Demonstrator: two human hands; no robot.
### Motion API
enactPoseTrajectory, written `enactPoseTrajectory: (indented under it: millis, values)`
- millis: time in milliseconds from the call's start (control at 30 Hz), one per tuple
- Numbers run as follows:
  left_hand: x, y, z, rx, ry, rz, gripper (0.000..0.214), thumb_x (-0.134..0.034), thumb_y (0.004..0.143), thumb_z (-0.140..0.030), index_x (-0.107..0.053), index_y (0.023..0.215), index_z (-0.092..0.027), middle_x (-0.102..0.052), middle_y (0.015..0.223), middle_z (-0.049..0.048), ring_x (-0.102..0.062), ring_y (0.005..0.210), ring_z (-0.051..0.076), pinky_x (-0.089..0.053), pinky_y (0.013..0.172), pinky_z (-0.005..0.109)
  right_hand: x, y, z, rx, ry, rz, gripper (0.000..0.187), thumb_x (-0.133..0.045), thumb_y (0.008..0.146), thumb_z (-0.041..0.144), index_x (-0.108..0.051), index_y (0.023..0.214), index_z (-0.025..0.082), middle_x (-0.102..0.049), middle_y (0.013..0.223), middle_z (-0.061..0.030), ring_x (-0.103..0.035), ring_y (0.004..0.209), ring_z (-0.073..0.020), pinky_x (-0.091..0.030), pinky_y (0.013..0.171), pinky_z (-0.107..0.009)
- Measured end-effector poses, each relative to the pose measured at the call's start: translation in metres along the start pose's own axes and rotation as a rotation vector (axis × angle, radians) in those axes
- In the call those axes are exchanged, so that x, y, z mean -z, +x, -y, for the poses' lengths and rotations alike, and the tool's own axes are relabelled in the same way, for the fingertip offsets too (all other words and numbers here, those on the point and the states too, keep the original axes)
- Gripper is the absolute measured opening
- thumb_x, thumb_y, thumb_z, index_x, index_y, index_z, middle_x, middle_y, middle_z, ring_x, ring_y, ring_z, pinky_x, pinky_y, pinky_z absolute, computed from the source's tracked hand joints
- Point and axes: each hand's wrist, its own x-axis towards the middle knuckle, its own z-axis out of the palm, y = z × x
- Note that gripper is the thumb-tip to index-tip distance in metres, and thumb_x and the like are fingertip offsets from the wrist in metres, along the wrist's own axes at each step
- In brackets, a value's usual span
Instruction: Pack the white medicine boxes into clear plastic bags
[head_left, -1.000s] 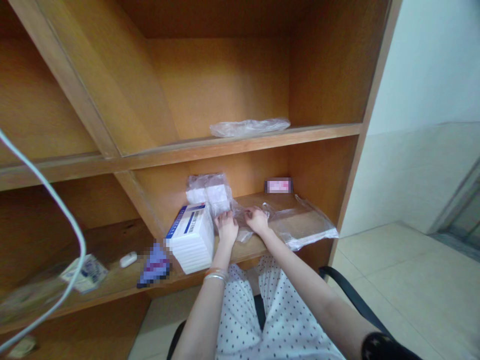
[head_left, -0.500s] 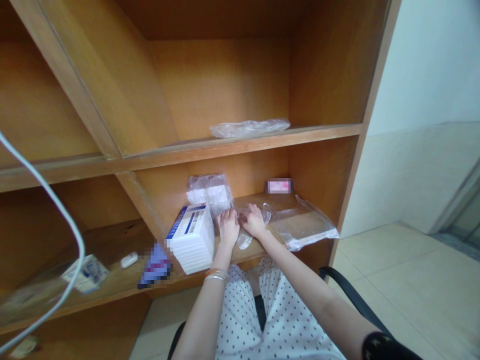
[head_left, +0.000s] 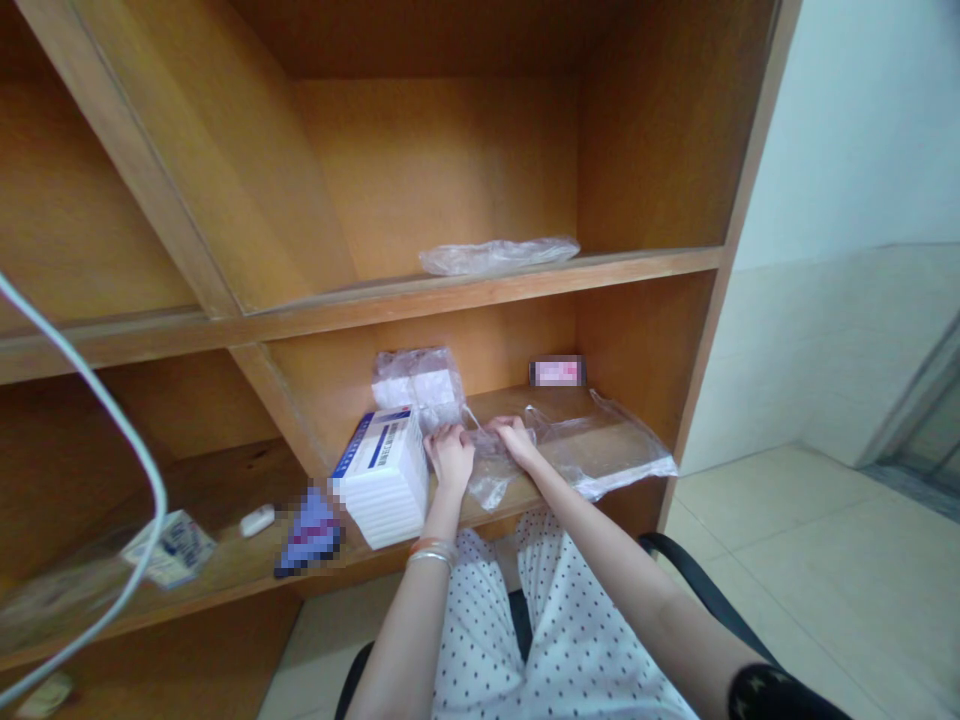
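My left hand (head_left: 450,455) and my right hand (head_left: 516,440) are both closed on a small clear plastic bag (head_left: 491,470) at the front edge of the lower wooden shelf (head_left: 525,495). The bag hangs crumpled between them, partly over the shelf edge. Just left of my left hand stands a stack of white boxes with a blue stripe (head_left: 384,475). Behind my hands sits a plastic-wrapped white packet (head_left: 418,385). A silver and an orange bangle are on my left wrist.
More clear plastic bags (head_left: 607,450) lie flat on the shelf to the right. Another clear bag (head_left: 499,255) lies on the upper shelf. The left compartment holds a small white object (head_left: 256,519) and a printed packet (head_left: 169,545). A white cable (head_left: 112,520) crosses the left foreground.
My hands have shifted slightly on the small bag; it now hangs lower and more bunched between them, over the shelf edge.
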Motion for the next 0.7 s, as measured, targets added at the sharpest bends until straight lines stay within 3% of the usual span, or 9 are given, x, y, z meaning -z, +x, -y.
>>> enactPoseTrajectory:
  millis: [167, 333, 500, 700]
  values:
    - [-0.003, 0.003, 0.004, 0.040, -0.112, 0.024, 0.026, -0.040, 0.081, -0.019, -0.064, 0.070, -0.018, -0.068, 0.072, 0.0082, -0.061, 0.075, 0.022, -0.036, 0.089, 0.040, 0.010, 0.004, 0.003, -0.174, 0.307, 0.201, 0.026, -0.042, 0.081, 0.030, -0.061, 0.074, 0.014, -0.068, 0.073, -0.0074, -0.064, 0.072, -0.0190, -0.051, 0.070, -0.030]
    - [-0.005, 0.004, 0.008, 0.093, -0.267, 0.014, 0.032, -0.036, 0.085, -0.022, -0.060, 0.064, -0.019, -0.066, 0.068, 0.0060, -0.059, 0.065, 0.018, -0.043, 0.069, 0.029, 0.013, 0.001, 0.005, -0.303, 0.532, 0.356, 0.020, -0.049, 0.082, 0.030, -0.061, 0.081, 0.014, -0.069, 0.078, -0.0073, -0.065, 0.073, -0.0177, -0.052, 0.076, -0.032]
    - [-0.002, 0.004, 0.005, 0.161, -0.404, -0.067, 0.025, -0.039, 0.083, -0.023, -0.059, 0.068, -0.018, -0.064, 0.069, 0.0042, -0.058, 0.066, 0.017, -0.044, 0.068, 0.027, 0.012, 0.002, 0.006, -0.403, 0.686, 0.440, 0.024, -0.046, 0.087, 0.031, -0.061, 0.095, 0.015, -0.069, 0.087, -0.0068, -0.064, 0.077, -0.0149, -0.051, 0.080, -0.032]
    - [0.003, 0.003, -0.001, 0.242, -0.564, -0.114, 0.019, -0.041, 0.083, -0.020, -0.060, 0.081, -0.018, -0.066, 0.079, 0.0048, -0.061, 0.077, 0.018, -0.045, 0.076, 0.028, 0.008, 0.005, 0.002, -0.516, 0.798, 0.490, 0.015, -0.056, 0.083, 0.021, -0.064, 0.092, 0.012, -0.068, 0.076, -0.0040, -0.062, 0.062, -0.0118, -0.051, 0.070, -0.027]
